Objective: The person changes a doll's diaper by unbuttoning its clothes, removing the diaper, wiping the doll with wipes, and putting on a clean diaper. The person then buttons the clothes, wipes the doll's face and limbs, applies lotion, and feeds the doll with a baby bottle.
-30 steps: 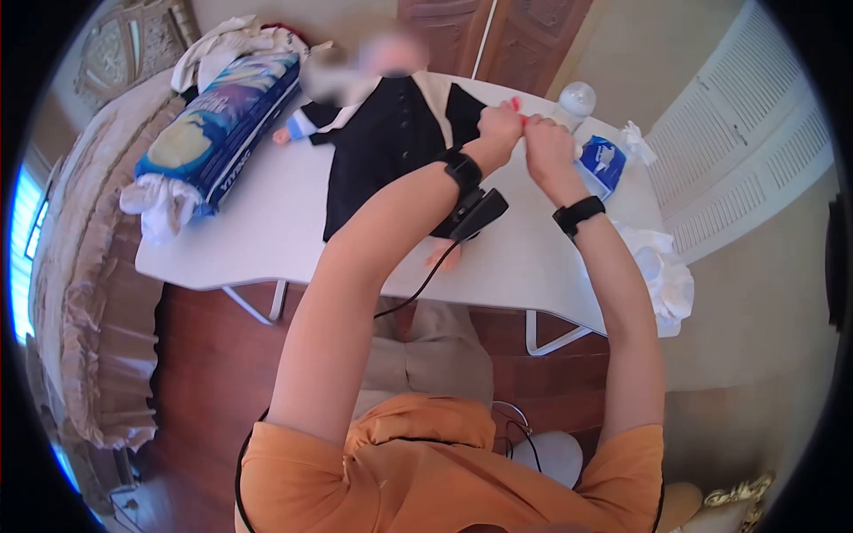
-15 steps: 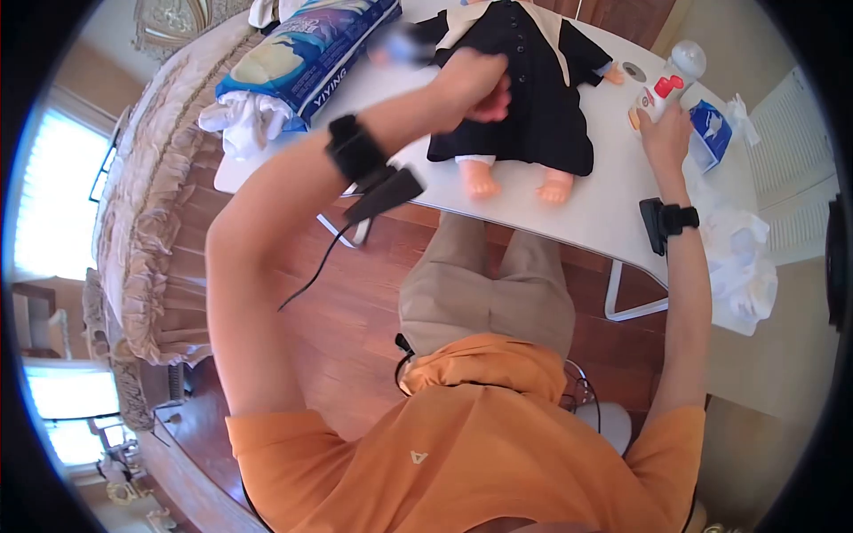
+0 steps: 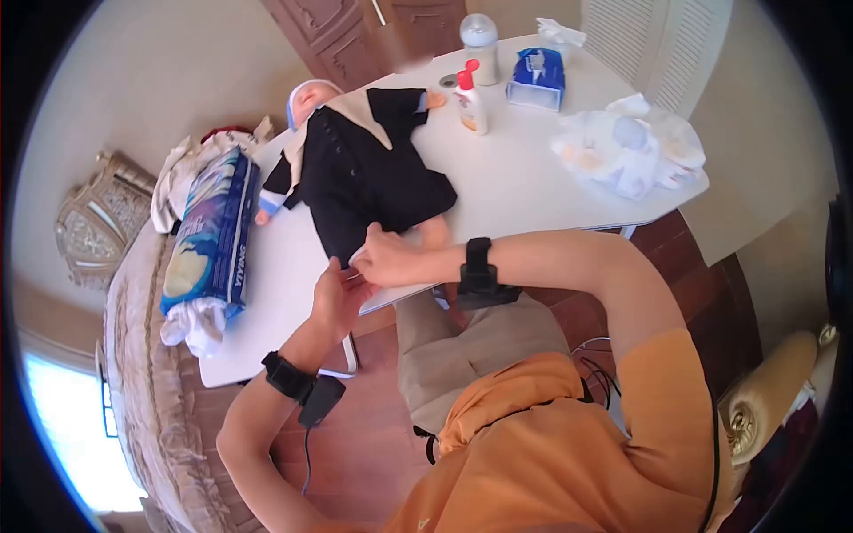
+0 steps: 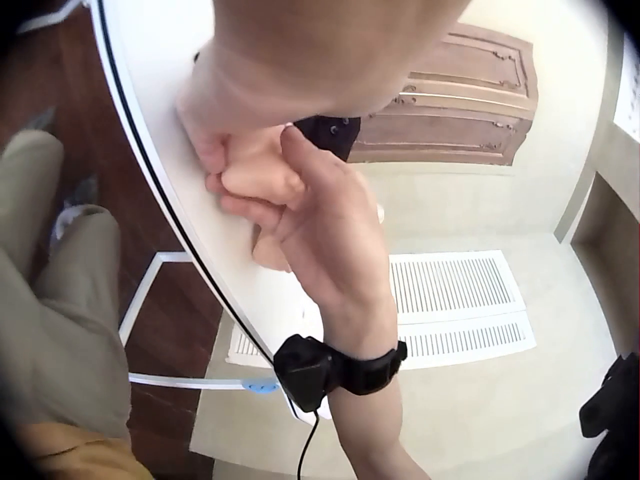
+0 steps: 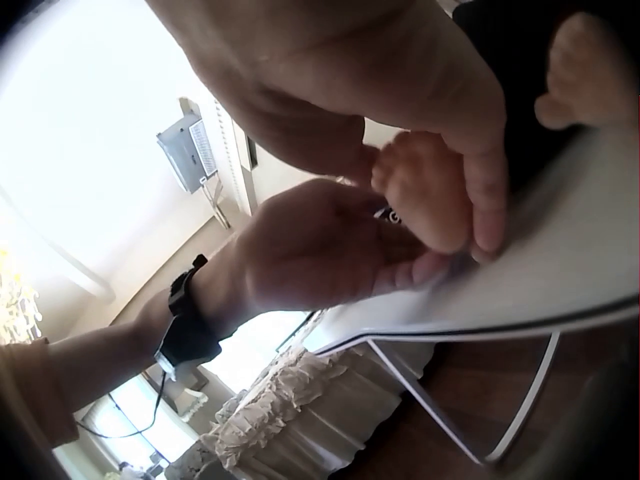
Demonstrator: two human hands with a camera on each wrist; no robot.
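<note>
A baby doll [image 3: 306, 99] lies on its back across the white table, dressed in a black outfit [image 3: 355, 182] with a cream collar. Both hands are at one of its bare feet [image 5: 425, 190], by the table's front edge. My right hand [image 3: 397, 259] holds that foot from above, with thumb and fingers on either side. From below, my left hand [image 3: 332, 304] grips it too, its fingers under the heel in the right wrist view. The doll's other foot [image 5: 590, 80] lies to the right, untouched. A white bottle with a red cap [image 3: 472, 108] stands beyond the doll.
A baby bottle [image 3: 480, 49] and a blue pack of wipes [image 3: 537, 78] stand at the back. Opened diapers [image 3: 629, 147] lie on the right. A blue diaper package [image 3: 211, 238] is on the left, with cloths behind it. The table edge [image 3: 391, 300] runs just below the hands.
Both hands were at the red-capped bottle; the left then swung away while the right stayed by it. Now the bottle stands released, and both hands are on the doll's foot. The head view has turned.
</note>
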